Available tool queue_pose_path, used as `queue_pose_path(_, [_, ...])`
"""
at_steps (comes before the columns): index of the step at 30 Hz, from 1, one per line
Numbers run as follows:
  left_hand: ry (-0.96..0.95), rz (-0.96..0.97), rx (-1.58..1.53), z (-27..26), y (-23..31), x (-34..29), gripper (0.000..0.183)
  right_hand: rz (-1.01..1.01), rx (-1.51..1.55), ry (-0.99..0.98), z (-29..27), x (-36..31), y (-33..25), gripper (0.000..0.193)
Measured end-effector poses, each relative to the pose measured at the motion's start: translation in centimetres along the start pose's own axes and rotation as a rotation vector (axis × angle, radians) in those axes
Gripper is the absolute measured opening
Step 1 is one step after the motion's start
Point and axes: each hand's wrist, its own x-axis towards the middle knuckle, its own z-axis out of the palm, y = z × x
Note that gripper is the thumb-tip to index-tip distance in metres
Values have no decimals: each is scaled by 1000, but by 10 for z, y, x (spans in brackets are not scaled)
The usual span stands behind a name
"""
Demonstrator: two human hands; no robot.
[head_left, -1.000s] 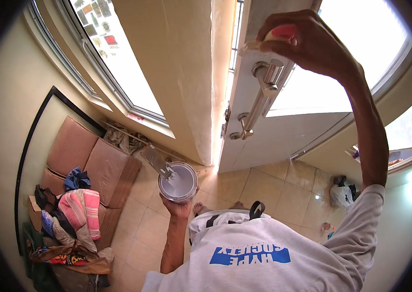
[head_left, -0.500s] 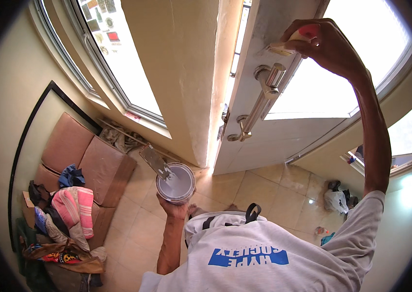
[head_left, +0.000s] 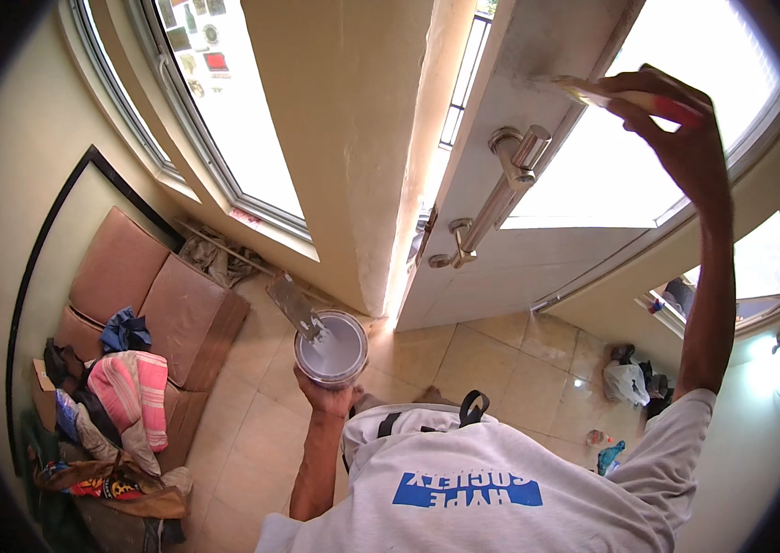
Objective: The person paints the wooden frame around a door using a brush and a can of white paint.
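Note:
My left hand is wrapped round a round tub of pale grey paint, held at waist height. A flat, paint-smeared strip like a scraper blade leans over the tub's rim with one end in the paint. Up at the right, my right hand grips a flat paintbrush with a cream and red handle. Its bristle end meets the grey door above the handle. The long metal pull handle is on the door just below the brush.
At left, a brown sofa bears heaped clothes and a pink striped cloth. A beige wall pillar stands beside the partly open door. On the tiled floor at right lie a white plastic bag and a teal crumpled item.
My right hand has shifted right and slightly down, turning the brush so it points left at the door. The tub stays in my left hand, almost unmoved.

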Motion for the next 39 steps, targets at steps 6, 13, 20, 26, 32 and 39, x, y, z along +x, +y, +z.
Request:
queue_pose_path(6, [49, -67, 6, -3, 7, 9, 61, 320, 265, 143, -69, -35, 17, 35])
queue_pose_path(13, [42, -98, -4, -4, 21, 22, 61, 193, 484, 82, -74, -43, 18, 41])
queue_pose_path(20, [-71, -115, 20, -22, 34, 35, 62, 357, -73, -236, -77, -2, -24, 22])
queue_pose_path(26, [-59, -145, -28, -25, 34, 36, 63, 375, -3, -411, -57, 1, -25, 21])
queue_pose_path(32, [-33, -128, -41, -26, 33, 36, 63, 383, 38, -399, -36, 3, -23, 19])
queue_pose_path(39, [-28, -112, -36, -26, 30, 34, 64, 280, 31, -298, -30, -1, -11, 22])
